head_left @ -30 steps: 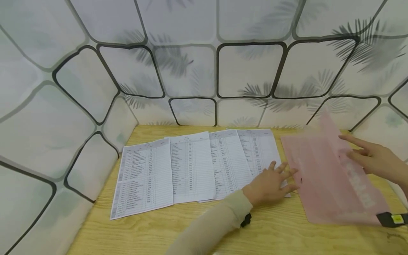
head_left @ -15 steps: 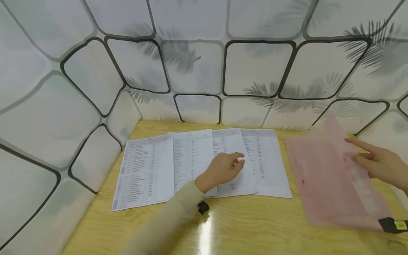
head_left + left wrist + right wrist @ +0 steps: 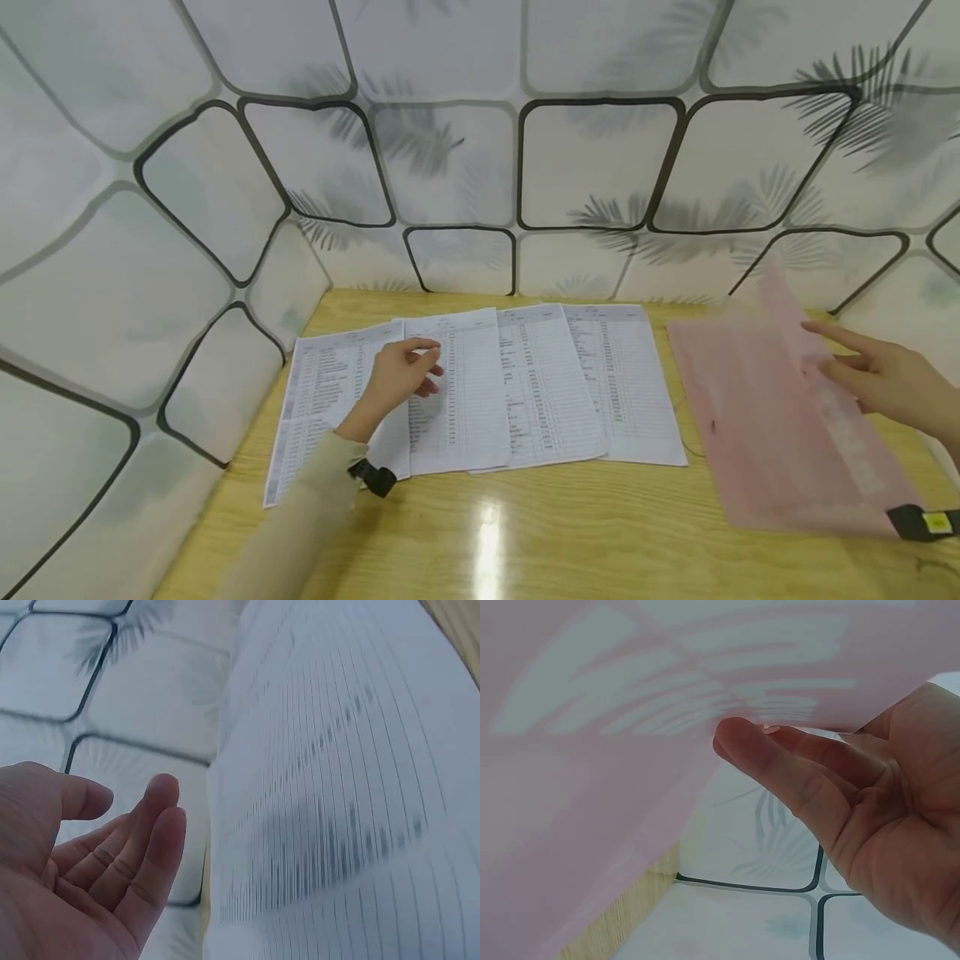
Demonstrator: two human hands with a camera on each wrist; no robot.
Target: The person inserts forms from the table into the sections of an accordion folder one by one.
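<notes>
Right now the left hand (image 3: 401,371) hovers over the two leftmost of four printed sheets (image 3: 480,392) that lie side by side, overlapping a little, on the wooden desk (image 3: 600,533), each sheet with its long axis running away from the person toward the patterned wall (image 3: 450,125). The fingers of this hand are loosely bent and hold nothing; in the left wrist view the left hand (image 3: 90,870) shows a relaxed palm, with the lined paper (image 3: 337,810) just beside it, and I cannot tell if the fingertips touch the paper. The sheets are directly under and to the right of this hand, so it is clearly the nearer one to them. The right hand (image 3: 885,379) is well apart from the sheets, at the right side of the desk, on the pink translucent folder (image 3: 780,417), which lies with its long axis slanted toward the near right corner. Seen in the right wrist view, the right hand (image 3: 855,802) has its fingers nearly straight under the raised flap of the folder (image 3: 630,750), holding it up. The sheets are white with dense rows of small grey text and a darker header band at the top
</notes>
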